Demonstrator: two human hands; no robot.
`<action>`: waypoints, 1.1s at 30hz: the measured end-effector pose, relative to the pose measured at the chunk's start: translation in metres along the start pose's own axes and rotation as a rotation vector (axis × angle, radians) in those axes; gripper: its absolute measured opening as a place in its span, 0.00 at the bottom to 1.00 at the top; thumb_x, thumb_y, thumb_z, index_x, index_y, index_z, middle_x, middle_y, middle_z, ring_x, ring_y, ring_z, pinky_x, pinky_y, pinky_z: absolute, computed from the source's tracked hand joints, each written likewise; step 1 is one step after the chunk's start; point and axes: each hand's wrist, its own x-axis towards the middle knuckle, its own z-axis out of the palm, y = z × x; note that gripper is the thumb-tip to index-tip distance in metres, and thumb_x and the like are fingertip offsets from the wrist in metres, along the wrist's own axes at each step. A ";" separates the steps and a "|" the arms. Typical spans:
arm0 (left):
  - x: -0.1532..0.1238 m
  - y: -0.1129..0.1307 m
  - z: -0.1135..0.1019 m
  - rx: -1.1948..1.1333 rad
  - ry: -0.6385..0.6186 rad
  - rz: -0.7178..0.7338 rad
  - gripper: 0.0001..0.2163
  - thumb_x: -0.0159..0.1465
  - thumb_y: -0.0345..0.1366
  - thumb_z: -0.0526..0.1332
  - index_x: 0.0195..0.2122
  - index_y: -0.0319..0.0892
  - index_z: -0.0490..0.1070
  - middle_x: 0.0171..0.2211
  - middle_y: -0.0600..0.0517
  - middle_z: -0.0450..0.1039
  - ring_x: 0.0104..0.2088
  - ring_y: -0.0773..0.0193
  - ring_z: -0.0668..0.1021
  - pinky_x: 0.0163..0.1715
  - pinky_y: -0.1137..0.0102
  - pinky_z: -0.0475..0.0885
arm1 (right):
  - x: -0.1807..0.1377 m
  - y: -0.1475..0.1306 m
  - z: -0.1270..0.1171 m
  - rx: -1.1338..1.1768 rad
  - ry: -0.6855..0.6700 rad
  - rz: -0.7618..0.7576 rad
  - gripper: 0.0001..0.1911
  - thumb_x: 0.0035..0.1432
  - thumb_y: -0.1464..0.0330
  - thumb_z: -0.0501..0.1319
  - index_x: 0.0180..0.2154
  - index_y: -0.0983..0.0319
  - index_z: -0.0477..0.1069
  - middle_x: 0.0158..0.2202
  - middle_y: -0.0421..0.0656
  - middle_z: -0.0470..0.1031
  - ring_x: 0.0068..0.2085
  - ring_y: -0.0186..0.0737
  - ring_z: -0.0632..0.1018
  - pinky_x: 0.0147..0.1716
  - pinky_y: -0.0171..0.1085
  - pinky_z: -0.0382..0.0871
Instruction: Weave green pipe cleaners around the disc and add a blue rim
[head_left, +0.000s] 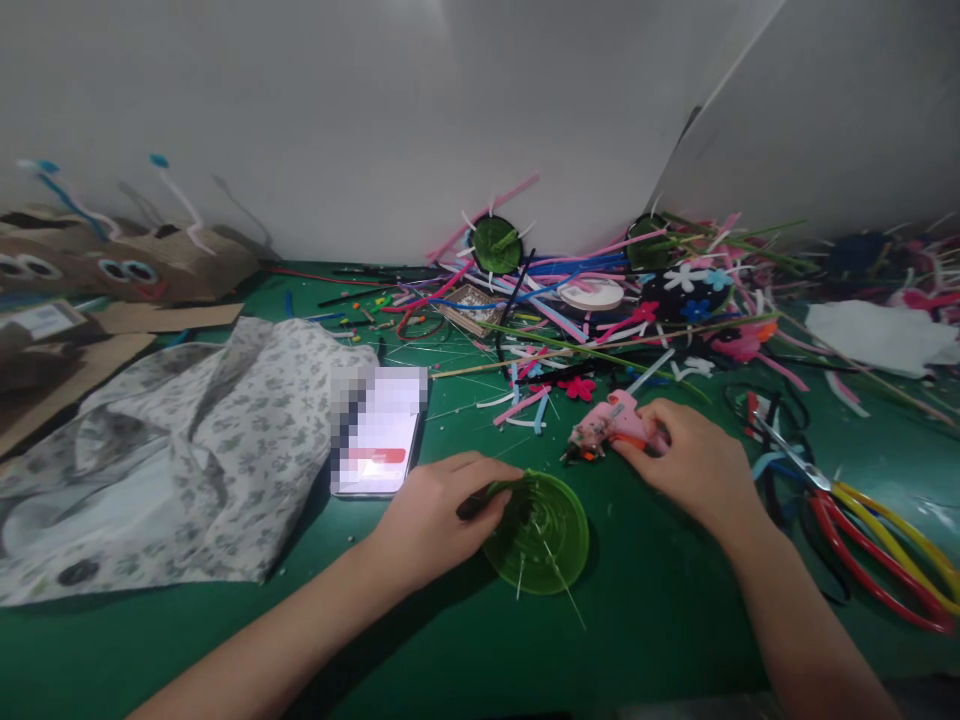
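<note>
My left hand point(450, 510) is closed, with thumb and fingers pinching a black pipe cleaner point(472, 503) at the upper left rim of a round green coiled disc point(551, 545). The disc lies low over the green table, and thin glue strings trail across it. Part of its left edge is hidden by my fingers. In my right hand point(694, 455) is a pink hot glue gun point(600, 425), gripped by its handle. Its nozzle points left and down, just above and right of the disc, and a clear glue stick point(651, 371) sticks out of its back.
A phone point(379, 430) and a patterned cloth point(202, 440) lie to the left, near paper-bag figures point(150, 265). Pipe cleaner scraps point(525, 400) and black-rimmed green discs point(495, 245) crowd the back. Scissors with red handles point(862, 560) and yellow-handled pliers point(896, 530) lie right.
</note>
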 end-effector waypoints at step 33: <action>0.001 0.004 -0.004 0.064 -0.050 0.000 0.10 0.62 0.30 0.57 0.44 0.45 0.72 0.39 0.50 0.78 0.38 0.62 0.79 0.35 0.69 0.75 | 0.141 -0.086 0.046 -0.051 -0.125 -0.442 0.12 0.65 0.67 0.53 0.41 0.65 0.72 0.41 0.48 0.74 0.44 0.40 0.74 0.45 0.40 0.66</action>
